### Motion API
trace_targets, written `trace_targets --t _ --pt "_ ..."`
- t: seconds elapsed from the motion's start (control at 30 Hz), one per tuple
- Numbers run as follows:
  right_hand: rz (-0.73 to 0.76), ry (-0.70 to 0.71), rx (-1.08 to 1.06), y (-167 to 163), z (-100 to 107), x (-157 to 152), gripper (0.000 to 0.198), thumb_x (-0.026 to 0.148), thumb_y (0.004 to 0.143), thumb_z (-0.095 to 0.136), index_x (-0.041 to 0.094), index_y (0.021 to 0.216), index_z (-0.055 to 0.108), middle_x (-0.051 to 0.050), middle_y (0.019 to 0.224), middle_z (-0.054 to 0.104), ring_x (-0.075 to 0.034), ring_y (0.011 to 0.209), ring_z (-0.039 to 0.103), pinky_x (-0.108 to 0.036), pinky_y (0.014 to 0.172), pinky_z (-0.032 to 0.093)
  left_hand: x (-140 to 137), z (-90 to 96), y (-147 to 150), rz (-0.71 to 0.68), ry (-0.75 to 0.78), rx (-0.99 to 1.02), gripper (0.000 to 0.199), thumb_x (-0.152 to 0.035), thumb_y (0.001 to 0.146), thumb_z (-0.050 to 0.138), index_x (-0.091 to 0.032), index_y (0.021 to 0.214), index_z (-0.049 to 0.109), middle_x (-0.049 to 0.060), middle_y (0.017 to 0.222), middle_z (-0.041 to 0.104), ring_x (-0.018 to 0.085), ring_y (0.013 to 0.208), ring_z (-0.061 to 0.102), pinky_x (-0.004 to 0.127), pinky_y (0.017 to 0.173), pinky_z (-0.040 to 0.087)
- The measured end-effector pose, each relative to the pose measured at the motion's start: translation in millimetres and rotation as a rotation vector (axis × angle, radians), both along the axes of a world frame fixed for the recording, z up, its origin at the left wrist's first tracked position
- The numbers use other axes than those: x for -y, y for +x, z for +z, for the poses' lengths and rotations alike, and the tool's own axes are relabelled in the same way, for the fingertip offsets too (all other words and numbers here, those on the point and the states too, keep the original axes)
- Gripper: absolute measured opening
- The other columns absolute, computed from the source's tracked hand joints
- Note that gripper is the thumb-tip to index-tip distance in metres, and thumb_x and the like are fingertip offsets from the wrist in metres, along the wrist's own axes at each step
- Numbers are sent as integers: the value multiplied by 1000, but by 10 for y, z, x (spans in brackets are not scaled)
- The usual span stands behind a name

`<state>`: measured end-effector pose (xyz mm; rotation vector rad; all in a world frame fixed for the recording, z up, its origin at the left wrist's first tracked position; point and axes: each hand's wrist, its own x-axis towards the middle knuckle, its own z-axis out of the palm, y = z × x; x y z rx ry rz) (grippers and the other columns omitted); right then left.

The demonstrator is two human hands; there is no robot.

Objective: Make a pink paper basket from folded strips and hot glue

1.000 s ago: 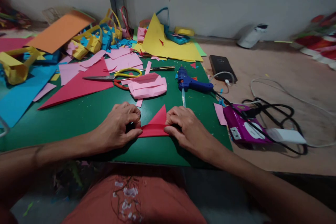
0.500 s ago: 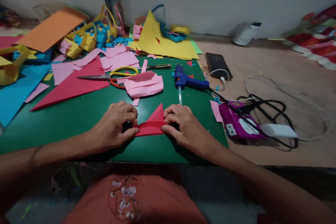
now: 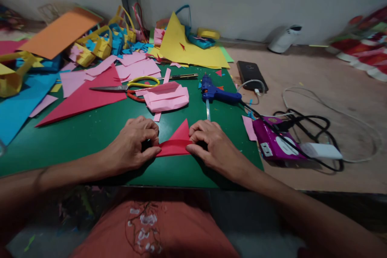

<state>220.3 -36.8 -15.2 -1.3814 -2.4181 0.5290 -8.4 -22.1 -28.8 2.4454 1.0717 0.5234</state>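
Observation:
A small piece of red paper (image 3: 175, 148) lies near the front edge of the green table, its lower part folded into a band and one pointed corner rising behind. My left hand (image 3: 137, 141) pinches its left end between thumb and fingers. At the other end my right hand (image 3: 208, 141) pinches the paper the same way, covering that tip. Just beyond sits a folded pink paper piece (image 3: 167, 97). Scissors (image 3: 127, 88) with yellow and red handles rest partly on a larger red sheet (image 3: 81, 102). A blue glue gun (image 3: 220, 93) lies beyond my right hand.
A purple power box (image 3: 276, 141) with tangled black cables stands right of the green board (image 3: 99, 129). Behind it lies a phone (image 3: 251, 75) on a cable. Yellow sheets (image 3: 196, 50), an orange sheet (image 3: 62, 32), and several small paper baskets (image 3: 102, 44) crowd the back.
Almost nothing differs. Both hands keep their pinch on the red paper in the same place, and the view has shifted very slightly.

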Motion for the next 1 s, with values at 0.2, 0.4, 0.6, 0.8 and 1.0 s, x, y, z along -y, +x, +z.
trace_targets --t 0.2,0.4,0.6,0.8,1.0 --pt "-6 -15 -28 1 13 8 19 16 79 62 18 64 51 -4 89 56 -18 87 49 -36 81 35 2 32 3 -2 -27 -7 19 -25 84 53 -17 68 57 2 84 58 18 80 47 35 73 30" --pt "-2 -10 -29 -5 8 -8 14 16 79 62 18 68 55 -4 89 57 -18 85 49 -35 79 35 0 38 4 1 -39 -1 19 -25 85 52 -17 68 55 2 83 58 17 80 47 34 74 31" --pt "-3 2 -26 -7 -2 2 13 16 79 62 18 68 55 -4 88 57 -18 85 49 -36 79 36 3 30 -2 -4 -29 0 19 -25 86 51 -17 69 54 1 83 58 17 80 46 34 75 31" --pt "0 -4 -24 -2 3 2 13 15 79 62 18 68 55 -4 89 57 -18 86 50 -37 80 36 11 25 -3 -18 -4 6 18 -24 85 52 -17 69 53 1 82 58 17 80 47 34 74 31" --pt "2 11 -5 -3 10 1 16 15 79 60 19 67 51 -4 87 57 -19 85 50 -37 80 35 45 -7 -5 -20 121 -50 8 -22 85 52 -17 79 53 4 88 58 18 85 49 34 75 33"
